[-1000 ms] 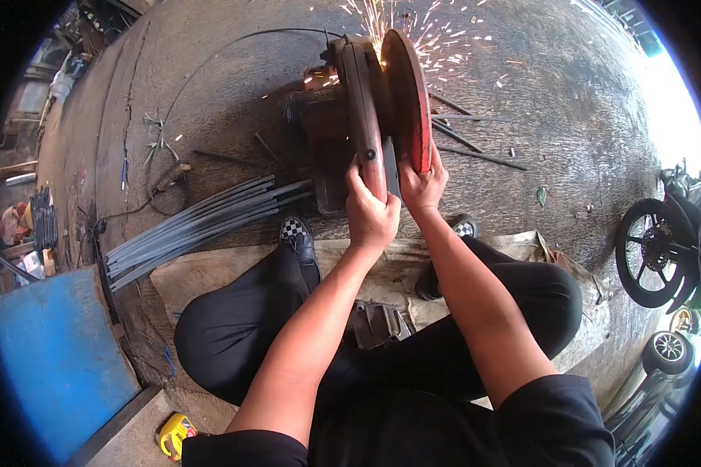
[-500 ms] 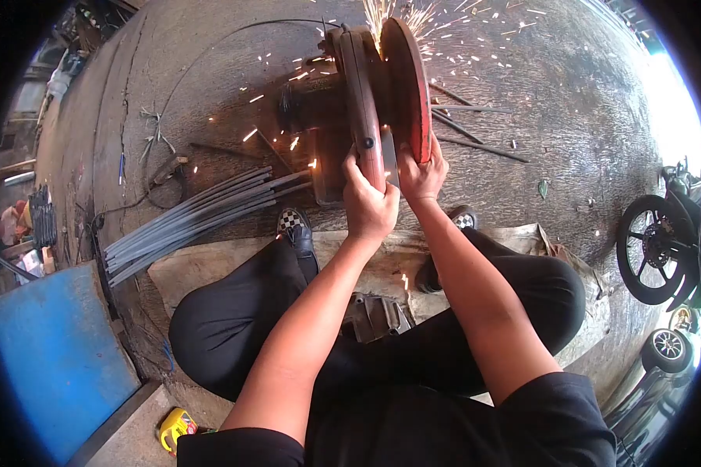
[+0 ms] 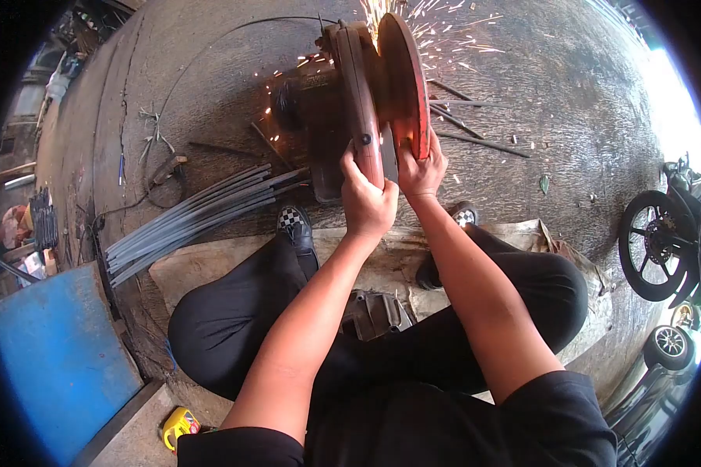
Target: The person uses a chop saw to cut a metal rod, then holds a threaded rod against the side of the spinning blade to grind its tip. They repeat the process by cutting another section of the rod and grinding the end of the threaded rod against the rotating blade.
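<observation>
A cut-off saw (image 3: 356, 86) stands on the ground ahead, its round, red-edged guard (image 3: 419, 101) on the right side. Bright sparks spray from the far end, beside the guard. My left hand (image 3: 368, 198) is wrapped around the lower end of the saw's brown handle. Close beside it, my right hand (image 3: 422, 173) is closed at the bottom of the red-edged guard, thumb on the near face and fingers on the far side. What is being cut is hidden behind the saw.
A bundle of grey metal rods (image 3: 191, 218) lies left of the saw, and several loose rods (image 3: 483, 144) to its right. A blue panel (image 3: 62, 358), a yellow bottle (image 3: 181, 426), a motorcycle wheel (image 3: 650, 247) and a metal block (image 3: 374, 315) between my legs surround me.
The saw's handle and guard have shifted slightly toward the far left, both hands moving with them. Sparks still fly, now fewer on the left side.
</observation>
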{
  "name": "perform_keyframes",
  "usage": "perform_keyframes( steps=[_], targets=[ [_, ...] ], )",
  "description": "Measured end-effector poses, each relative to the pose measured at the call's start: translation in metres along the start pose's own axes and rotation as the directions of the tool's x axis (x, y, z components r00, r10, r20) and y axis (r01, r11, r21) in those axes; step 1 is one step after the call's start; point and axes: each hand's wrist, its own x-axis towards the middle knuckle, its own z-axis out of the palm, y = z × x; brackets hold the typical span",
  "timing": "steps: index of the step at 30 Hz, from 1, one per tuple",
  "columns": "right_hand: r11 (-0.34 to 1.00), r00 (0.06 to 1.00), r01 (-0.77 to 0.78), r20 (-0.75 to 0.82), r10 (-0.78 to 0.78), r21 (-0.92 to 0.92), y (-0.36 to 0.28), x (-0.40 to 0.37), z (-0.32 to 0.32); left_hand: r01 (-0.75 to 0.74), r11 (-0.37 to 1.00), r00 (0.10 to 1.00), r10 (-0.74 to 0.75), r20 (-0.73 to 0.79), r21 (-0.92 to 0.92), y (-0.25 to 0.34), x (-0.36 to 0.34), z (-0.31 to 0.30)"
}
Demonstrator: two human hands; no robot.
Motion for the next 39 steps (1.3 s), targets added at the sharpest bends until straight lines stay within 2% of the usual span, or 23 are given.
perform_keyframes(
  steps=[4,6,12,18,31,36,39],
  targets=[
    [1.0,1.0,0.006,-0.007,-0.005,0.019,0.0048,-0.0006,0.0023,0.024,0.998,1.0,-0.024,-0.001,0.058,0.0023,-0.0008,-0.0014],
    [0.999,0.999,0.032,-0.007,-0.032,0.009,0.0052,-0.0006,0.002,0.095,0.993,0.995,-0.097,0.03,0.064,0.0014,-0.0022,-0.0016],
    [1.0,1.0,0.023,-0.014,-0.023,-0.01,0.0039,-0.0013,0.0013,0.03,0.999,1.0,-0.031,0.004,0.045,-0.0006,-0.0016,-0.0009],
    [1.0,1.0,0.008,0.01,-0.008,-0.012,0.0023,-0.0012,0.0001,0.084,0.996,0.996,-0.084,0.026,0.017,-0.0037,-0.0027,0.0006],
    [1.0,1.0,0.016,0.018,-0.015,-0.023,0.0074,-0.0021,0.0013,0.064,0.996,0.997,-0.066,0.032,0.066,-0.0021,-0.0032,-0.0011],
    [0.996,0.997,0.075,0.012,-0.075,-0.042,0.0083,-0.0022,0.0011,0.042,0.995,0.999,-0.043,0.007,0.086,-0.0018,-0.0029,0.0],
    [0.999,0.999,0.026,0.027,-0.025,-0.034,0.0074,-0.0034,0.0003,0.084,0.995,0.996,-0.085,0.029,0.044,-0.0037,-0.0036,-0.0002]
  ],
)
